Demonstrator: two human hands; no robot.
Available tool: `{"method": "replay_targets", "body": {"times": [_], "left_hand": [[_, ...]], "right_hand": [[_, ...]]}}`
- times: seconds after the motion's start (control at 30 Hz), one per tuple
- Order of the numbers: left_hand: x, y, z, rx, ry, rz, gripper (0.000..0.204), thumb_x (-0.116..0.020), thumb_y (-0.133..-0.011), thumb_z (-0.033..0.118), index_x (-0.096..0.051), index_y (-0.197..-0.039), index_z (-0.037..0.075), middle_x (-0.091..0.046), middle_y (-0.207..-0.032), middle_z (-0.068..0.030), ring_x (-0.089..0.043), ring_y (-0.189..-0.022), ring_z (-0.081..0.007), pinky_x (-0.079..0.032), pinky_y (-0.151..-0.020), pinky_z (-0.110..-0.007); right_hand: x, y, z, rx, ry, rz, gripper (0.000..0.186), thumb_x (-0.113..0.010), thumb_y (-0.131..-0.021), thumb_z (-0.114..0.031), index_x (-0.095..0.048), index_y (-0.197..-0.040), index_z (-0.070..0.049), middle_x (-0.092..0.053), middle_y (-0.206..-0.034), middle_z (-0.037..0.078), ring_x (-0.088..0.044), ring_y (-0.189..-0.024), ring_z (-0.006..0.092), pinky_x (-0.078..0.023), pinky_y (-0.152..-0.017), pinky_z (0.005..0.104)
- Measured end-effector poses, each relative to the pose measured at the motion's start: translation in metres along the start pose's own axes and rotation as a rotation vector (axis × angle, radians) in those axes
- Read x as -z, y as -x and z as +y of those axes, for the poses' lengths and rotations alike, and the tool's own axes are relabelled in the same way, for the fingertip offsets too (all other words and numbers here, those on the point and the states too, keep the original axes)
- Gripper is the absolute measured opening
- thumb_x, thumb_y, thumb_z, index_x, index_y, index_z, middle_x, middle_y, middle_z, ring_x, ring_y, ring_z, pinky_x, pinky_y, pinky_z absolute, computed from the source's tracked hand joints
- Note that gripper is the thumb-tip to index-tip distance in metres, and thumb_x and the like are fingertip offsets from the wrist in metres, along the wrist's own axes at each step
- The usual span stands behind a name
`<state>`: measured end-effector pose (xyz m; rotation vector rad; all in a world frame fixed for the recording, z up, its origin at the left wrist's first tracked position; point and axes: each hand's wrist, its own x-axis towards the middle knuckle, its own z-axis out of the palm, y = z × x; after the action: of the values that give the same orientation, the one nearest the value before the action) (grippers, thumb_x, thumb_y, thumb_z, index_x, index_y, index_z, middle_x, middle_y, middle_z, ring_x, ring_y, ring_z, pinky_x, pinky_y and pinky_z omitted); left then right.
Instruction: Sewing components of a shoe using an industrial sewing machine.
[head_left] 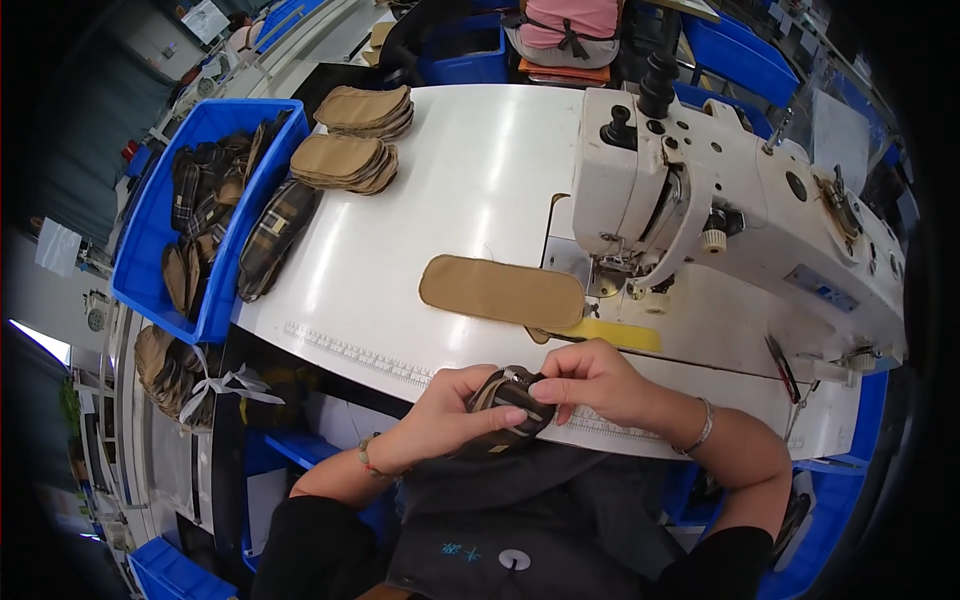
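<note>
Between my two hands, above the table's near edge, a dark plaid fabric piece [492,392] is bunched and folded. My left hand [452,408] is closed on its left side, thumb lying across the front. My right hand [598,382] pinches its upper right edge between thumb and fingers. Just beyond them a long tan fabric piece with rounded ends [490,288] lies flat, its right end close to the needle area of a white sewing machine [690,185]. Part of another tan piece [538,335] shows under it.
At the left stands a blue bin [122,275] of dark plaid pieces, with a plaid piece [275,238] leaning outside it. Two tan fabric stacks [345,160] sit at the back left. A yellow strip [625,335] and dark-tipped snips [783,368] lie on the white table [470,150].
</note>
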<state>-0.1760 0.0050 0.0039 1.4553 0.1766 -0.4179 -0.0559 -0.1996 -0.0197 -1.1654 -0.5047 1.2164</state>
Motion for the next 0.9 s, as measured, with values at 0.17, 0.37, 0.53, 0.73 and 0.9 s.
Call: {"method": "replay_targets", "body": {"times": [0.17, 0.37, 0.53, 0.73, 0.9], "left_hand": [[-0.005, -0.007, -0.013, -0.141, 0.266, -0.099, 0.015, -0.072, -0.089, 0.006, -0.072, -0.103, -0.002, -0.062, -0.103, -0.0036, -0.060, -0.094, -0.0099, -0.048, -0.081, -0.024], [-0.002, -0.017, -0.027, -0.216, 0.304, -0.203, 0.011, -0.073, -0.088, 0.005, -0.071, -0.097, -0.002, -0.057, -0.095, -0.0014, -0.056, -0.092, -0.0096, -0.046, -0.084, -0.024], [0.007, -0.017, -0.028, -0.259, 0.214, -0.289, 0.011, -0.075, -0.087, 0.007, -0.070, -0.093, -0.002, -0.056, -0.091, -0.0001, -0.054, -0.090, -0.0085, -0.046, -0.082, -0.023], [-0.001, -0.005, -0.019, -0.211, 0.325, -0.022, 0.017, -0.071, -0.092, 0.013, -0.066, -0.098, -0.003, -0.064, -0.097, -0.0011, -0.057, -0.089, -0.0067, -0.048, -0.078, -0.023], [-0.009, 0.005, -0.008, -0.176, 0.331, 0.122, 0.020, -0.068, -0.095, 0.019, -0.064, -0.099, 0.000, -0.065, -0.094, -0.0007, -0.057, -0.085, -0.0049, -0.048, -0.076, -0.023]], "right_hand": [[0.001, 0.000, 0.006, 0.100, -0.023, -0.044, 0.023, -0.067, -0.096, -0.023, -0.069, -0.087, -0.001, -0.067, -0.079, 0.002, -0.061, -0.069, 0.0063, -0.050, -0.059, 0.0216], [0.000, 0.002, 0.004, 0.117, -0.082, -0.027, 0.023, -0.067, -0.096, -0.023, -0.069, -0.088, -0.002, -0.067, -0.078, 0.001, -0.060, -0.067, 0.0058, -0.049, -0.058, 0.0215], [-0.003, 0.004, -0.003, 0.108, 0.046, -0.066, 0.023, -0.067, -0.096, -0.023, -0.070, -0.088, -0.002, -0.066, -0.077, 0.001, -0.058, -0.066, 0.0051, -0.048, -0.058, 0.0211], [-0.003, 0.002, 0.005, 0.142, -0.063, -0.045, 0.015, -0.075, -0.090, -0.017, -0.070, -0.088, -0.003, -0.065, -0.076, -0.001, -0.056, -0.064, 0.0037, -0.046, -0.058, 0.0204], [-0.007, 0.006, -0.001, 0.110, 0.018, -0.080, 0.014, -0.079, -0.086, -0.016, -0.070, -0.087, -0.004, -0.065, -0.075, -0.002, -0.055, -0.065, 0.0026, -0.044, -0.057, 0.0194]]}}
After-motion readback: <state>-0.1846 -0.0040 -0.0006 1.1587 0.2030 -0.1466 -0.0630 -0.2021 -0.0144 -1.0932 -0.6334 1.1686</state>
